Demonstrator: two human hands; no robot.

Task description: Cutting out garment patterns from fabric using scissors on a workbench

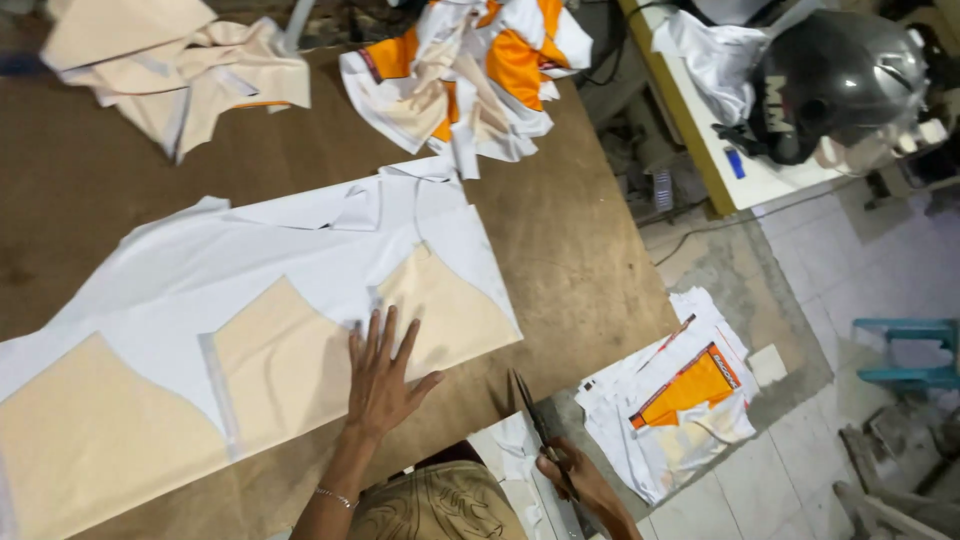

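Note:
A long strip of white fabric [250, 255] lies across the brown table [570, 250], with three cream pattern pieces [275, 365] laid on it in a row. My left hand [382, 375] rests flat with fingers spread on the fabric, between the middle and right cream pieces. My right hand [578, 478] is off the table's near edge and grips a pair of dark scissors [535, 420], blades pointing up toward the table edge.
A heap of cream fabric [175, 65] and a pile of orange-and-white cloth [470, 70] sit at the table's far side. Cut orange-and-white pieces [680, 395] lie on the floor. A dark helmet [830, 80] rests on a side table. A teal stool [910, 350] stands at right.

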